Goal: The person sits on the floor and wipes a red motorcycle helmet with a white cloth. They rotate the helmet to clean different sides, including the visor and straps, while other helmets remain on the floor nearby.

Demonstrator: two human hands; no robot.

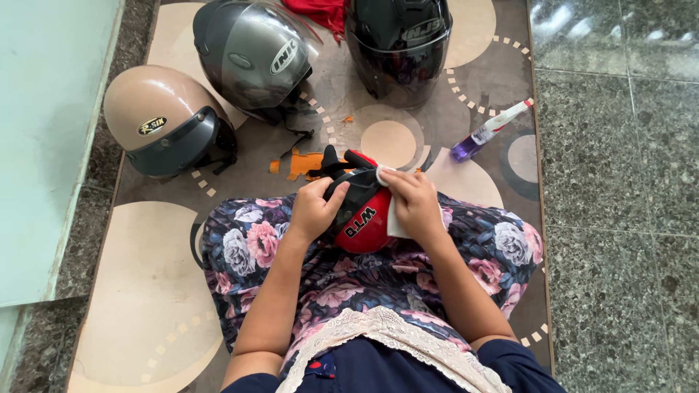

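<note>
Sits cross-legged on a patterned floor mat [145, 291], with a red helmet [364, 225] resting in the lap on a flowered skirt [495, 251]. Lies right between the hands, touching both, its long axis running from the lap up and away toward the black visor edge and strap [335, 169] at the far end. Left hand [314, 211] wrapped round the dark rim on the helmet's left side, fingers curled and clamped on it. Right hand [413, 204] pressed against the helmet's right upper side, closed on a white cloth [393, 222] that shows at the fingertips and again below the palm. Neither hand nearer than the other: both on the helmet, set apart only by its width. Beyond the knees, well apart from the hands, three more helmets on the mat: a tan helmet [160, 116] with a dark visor at far left, a grey helmet [255, 54] with a clear visor in the middle, a black helmet [397, 44] with a dark visor to the right of it. Four helmets in all, counting the red one. One spray bottle [486, 132] with purple liquid and a white nozzle lying on its side to the right, nearer the right hand than the left, out of touch. One white cloth in hand. One patch of red fabric [317, 13] at the top edge between the grey and black helmets. Some orange scraps [300, 164] on the mat just past the red helmet. Speckled stone floor [619, 218] to the right of the mat, a pale green panel [44, 145] along the left
</note>
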